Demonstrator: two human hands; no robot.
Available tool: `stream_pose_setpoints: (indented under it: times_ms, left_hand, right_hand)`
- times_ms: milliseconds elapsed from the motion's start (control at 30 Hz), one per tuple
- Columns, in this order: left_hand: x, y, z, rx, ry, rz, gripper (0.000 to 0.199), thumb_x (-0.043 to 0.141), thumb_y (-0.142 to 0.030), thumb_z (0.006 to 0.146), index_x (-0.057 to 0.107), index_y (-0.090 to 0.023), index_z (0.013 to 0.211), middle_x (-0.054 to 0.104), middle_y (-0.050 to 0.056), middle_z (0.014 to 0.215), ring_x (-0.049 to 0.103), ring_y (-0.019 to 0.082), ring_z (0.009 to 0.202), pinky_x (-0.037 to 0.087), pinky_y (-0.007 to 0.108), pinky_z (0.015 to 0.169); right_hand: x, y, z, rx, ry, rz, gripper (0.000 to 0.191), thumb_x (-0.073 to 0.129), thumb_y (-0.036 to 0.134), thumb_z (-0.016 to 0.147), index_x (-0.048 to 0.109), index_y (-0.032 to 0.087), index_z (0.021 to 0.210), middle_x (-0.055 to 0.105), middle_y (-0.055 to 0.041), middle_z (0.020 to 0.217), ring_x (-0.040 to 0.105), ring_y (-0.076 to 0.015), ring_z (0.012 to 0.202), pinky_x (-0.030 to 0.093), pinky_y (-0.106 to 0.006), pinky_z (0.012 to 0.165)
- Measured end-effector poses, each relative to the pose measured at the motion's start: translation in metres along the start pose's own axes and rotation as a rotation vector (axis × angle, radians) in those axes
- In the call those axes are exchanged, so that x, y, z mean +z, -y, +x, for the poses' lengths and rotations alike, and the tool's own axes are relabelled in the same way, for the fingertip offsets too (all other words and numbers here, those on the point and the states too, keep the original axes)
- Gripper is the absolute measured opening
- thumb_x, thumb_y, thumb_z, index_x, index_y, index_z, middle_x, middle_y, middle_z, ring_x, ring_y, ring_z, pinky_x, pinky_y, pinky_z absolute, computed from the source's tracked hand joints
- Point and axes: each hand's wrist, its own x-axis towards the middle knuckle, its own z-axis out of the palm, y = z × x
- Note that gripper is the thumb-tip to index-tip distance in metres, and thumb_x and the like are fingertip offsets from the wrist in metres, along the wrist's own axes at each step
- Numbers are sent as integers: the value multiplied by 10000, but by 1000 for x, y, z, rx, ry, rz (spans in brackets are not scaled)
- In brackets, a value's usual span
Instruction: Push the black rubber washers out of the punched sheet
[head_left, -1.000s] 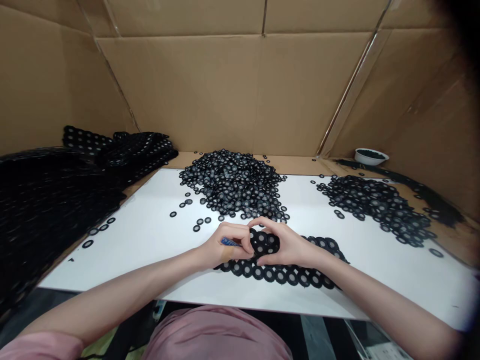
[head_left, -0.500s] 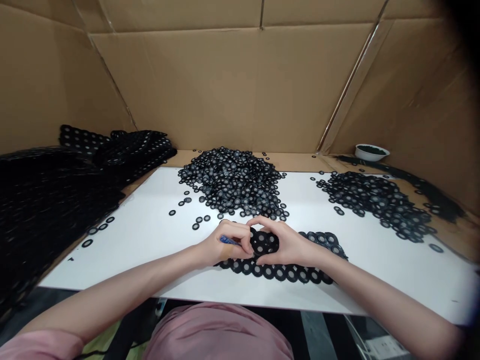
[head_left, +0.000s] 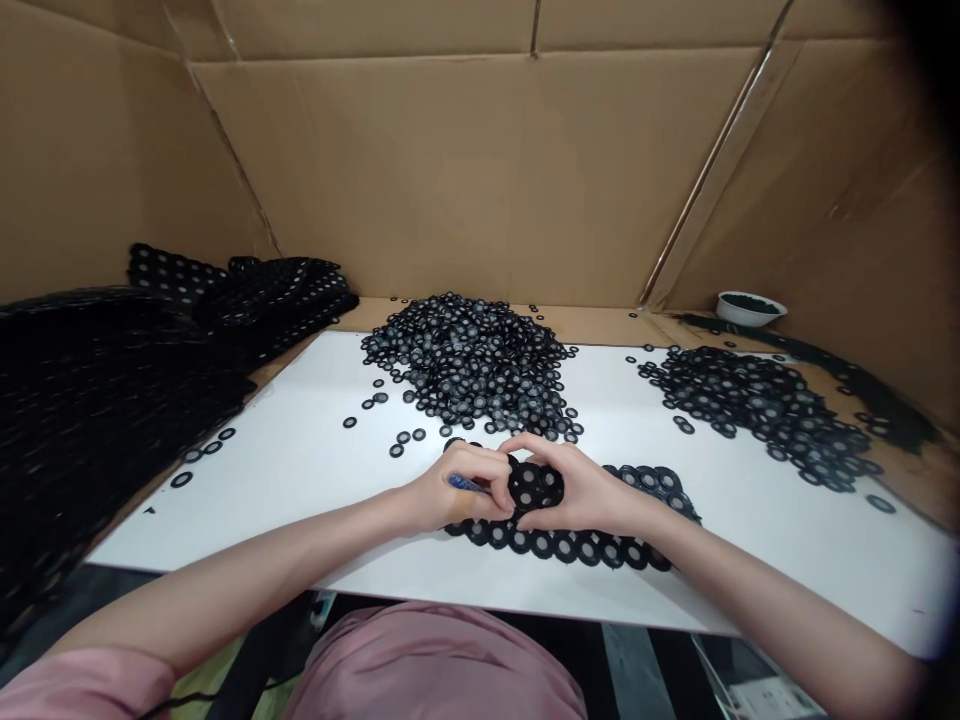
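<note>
I am watching the left hand (head_left: 461, 492) closing firmly on a blue pen (head_left: 465, 484), while the right hand (head_left: 577, 492) is pinching a black ring sheet (head_left: 562, 546).

Matt black rubber washers (head_left: 472, 362), rough cardboard (head_left: 480, 180)

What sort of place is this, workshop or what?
Probably a small factory or piecework bench for hand finishing: heaps of black washers lie on a white board, loose-cut sheets of the same rings are piled beside them, and cardboard lines the walls.
</note>
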Motion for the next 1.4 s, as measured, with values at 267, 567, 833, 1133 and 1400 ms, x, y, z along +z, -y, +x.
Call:
stream_pose_setpoints:
  times_ms: [267,567,833,1133,1400]
  left_hand:
    - [3,1,2,-4,17,23,226,683,-280,735,628,-119,587,643,53,666,575,144,640,441,236,643]
    - [4,9,0,20,26,51,202,663,-268,758,641,-121,622,658,61,701,575,144,663,442,239,652]
    - [5,9,-1,35,-109,-17,196,693,-262,750,643,-116,628,659,56,706,588,148,680,457,256,690]
    - [5,-1,-2,169,-179,84,161,658,-232,795,652,-125,675,655,66,722,592,147,701,463,256,682]
    - [8,-2,-3,213,-202,107,164,648,-227,804,643,-121,679,659,77,744,607,150,723,470,249,680]
  right_hand:
    - [-1,2,2,-5,16,45,628,750,205,653,470,252,1212,593,-14,1121,589,-210,951,450,-290,831]
    - [0,2,2,3,14,41,607,745,223,662,473,247,1204,599,-23,1118,594,-220,958,453,-308,847]
    - [2,-5,1,-23,-6,-1,777,821,407,587,439,258,1247,575,-36,1167,556,-249,1055,429,-333,912]
    - [-1,-3,1,22,-16,2,912,824,385,572,353,251,1341,482,-67,1307,505,-266,1143,389,-372,988]
    - [2,-7,2,0,-2,43,886,792,275,611,339,246,1372,436,-70,1364,461,-263,1206,368,-373,1020]
